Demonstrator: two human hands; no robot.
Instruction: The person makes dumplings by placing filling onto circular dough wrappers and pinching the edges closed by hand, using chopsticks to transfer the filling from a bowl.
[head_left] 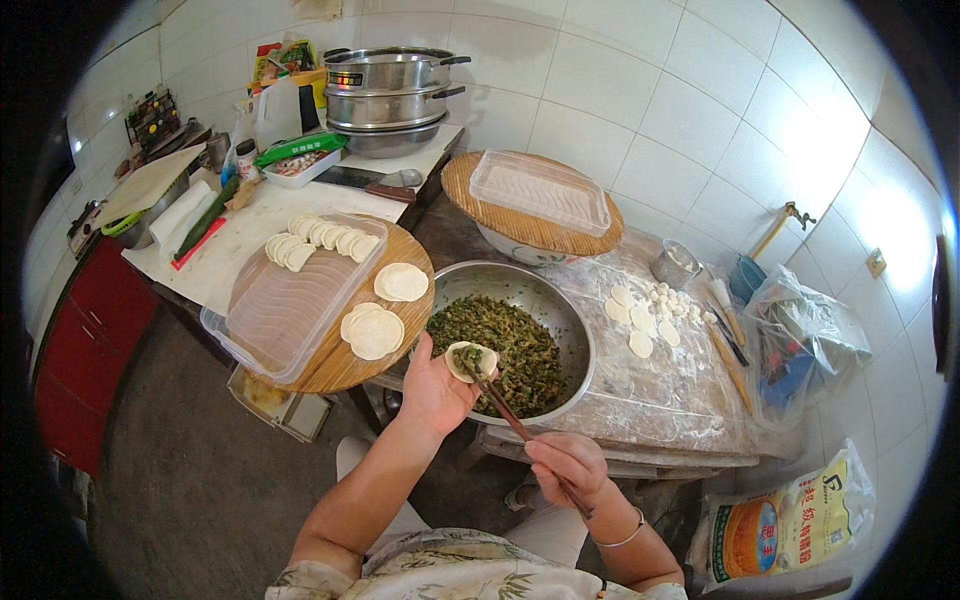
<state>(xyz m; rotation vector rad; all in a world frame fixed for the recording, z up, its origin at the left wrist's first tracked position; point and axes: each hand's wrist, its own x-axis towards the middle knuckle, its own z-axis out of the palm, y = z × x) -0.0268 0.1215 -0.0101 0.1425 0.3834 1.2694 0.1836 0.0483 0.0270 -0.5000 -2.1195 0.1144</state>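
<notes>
A round dumpling wrapper [457, 372] rests on the fingers of my left hand [436, 395], palm up, with a small heap of green filling on it. Reddish-brown chopsticks [512, 415] are gripped in my right hand [568, 465], their tips at that filling. Just beyond my hands stands a wide steel bowl [588, 345] holding chopped green-and-brown filling [505, 335]. To its left, stacked wrappers [376, 333] lie on a round wooden board [410, 262]. A clear plastic tray [290, 315], partly on that board, carries folded dumplings [318, 232] in rows at its far end.
On the floury table [650, 400] at right lie loose wrappers [640, 344], small dough pieces [668, 300] and a rolling pin [733, 370]. A second tray [540, 190] tops a covered basin behind the bowl. A cleaver [365, 183] and steamer pots [390, 90] stand back left; a flour sack [785, 520] sits lower right.
</notes>
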